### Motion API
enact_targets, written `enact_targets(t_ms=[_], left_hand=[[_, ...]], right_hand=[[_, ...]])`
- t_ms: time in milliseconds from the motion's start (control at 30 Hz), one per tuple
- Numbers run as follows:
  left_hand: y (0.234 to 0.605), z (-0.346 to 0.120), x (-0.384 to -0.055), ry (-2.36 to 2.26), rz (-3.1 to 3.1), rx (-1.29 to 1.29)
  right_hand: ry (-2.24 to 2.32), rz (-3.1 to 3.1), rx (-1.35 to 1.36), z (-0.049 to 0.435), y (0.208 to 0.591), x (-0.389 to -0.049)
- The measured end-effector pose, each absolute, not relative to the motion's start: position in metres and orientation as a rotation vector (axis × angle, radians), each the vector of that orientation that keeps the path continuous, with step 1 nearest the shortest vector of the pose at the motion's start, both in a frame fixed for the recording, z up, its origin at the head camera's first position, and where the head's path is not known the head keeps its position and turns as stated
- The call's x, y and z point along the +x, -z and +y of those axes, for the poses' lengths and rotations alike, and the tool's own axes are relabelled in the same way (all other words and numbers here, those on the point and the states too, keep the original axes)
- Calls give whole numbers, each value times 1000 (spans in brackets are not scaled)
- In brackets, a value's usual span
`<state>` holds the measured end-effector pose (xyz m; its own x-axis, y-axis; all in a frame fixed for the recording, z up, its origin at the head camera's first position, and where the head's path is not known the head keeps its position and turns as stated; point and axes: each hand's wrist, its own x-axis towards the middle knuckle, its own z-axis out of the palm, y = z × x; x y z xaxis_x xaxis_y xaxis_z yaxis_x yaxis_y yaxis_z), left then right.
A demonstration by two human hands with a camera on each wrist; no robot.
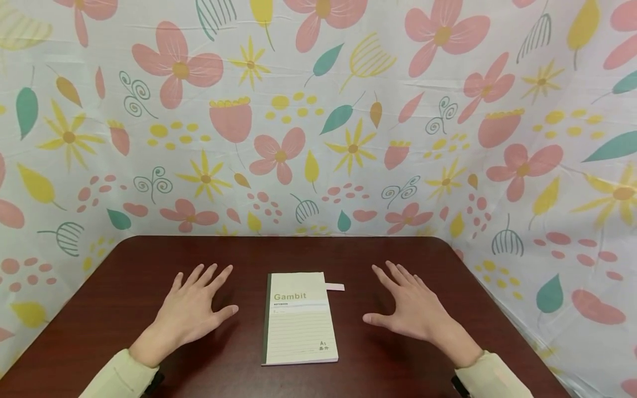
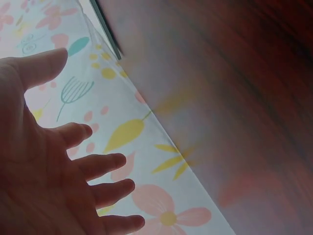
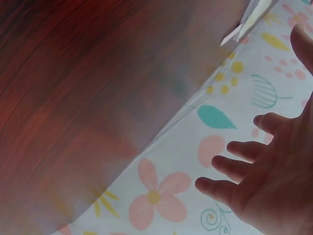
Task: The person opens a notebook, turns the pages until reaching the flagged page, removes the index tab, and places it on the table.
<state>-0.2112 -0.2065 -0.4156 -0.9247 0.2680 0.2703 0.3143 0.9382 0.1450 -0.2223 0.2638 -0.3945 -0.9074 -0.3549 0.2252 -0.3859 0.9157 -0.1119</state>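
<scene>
On the left we saw the left hand (image 1: pixel 191 312) over the dark wood-grained bench (image 1: pixel 318 254), its fingers spread wide and empty. Next we noted the Gambit notebook (image 1: pixel 301 331) — lying flat on the bench between the hands, apart from both — with a white tab (image 1: pixel 335 287) jutting from its right edge. Beyond it, we saw the right hand (image 1: pixel 415 309), its fingers likewise spread wide and empty.

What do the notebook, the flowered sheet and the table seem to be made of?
Notebook: seemingly paper or card, fairly matte; its printed lettering shows without glare.
Flowered sheet: thin fabric or plastic, can't tell which, with slight sheen; fine creases show.
Table: wood or wood-look laminate, smooth and polished; dark grain lines show, and it faintly mirrors the flowered pattern in both wrist views.
</scene>
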Motion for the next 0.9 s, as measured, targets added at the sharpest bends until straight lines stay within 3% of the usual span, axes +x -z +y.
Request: enact_targets(t_ms=[900], left_hand=[[418,-179,-215,372,-2872,-592]], right_hand=[[-306,-2972,797,223,409,-229]])
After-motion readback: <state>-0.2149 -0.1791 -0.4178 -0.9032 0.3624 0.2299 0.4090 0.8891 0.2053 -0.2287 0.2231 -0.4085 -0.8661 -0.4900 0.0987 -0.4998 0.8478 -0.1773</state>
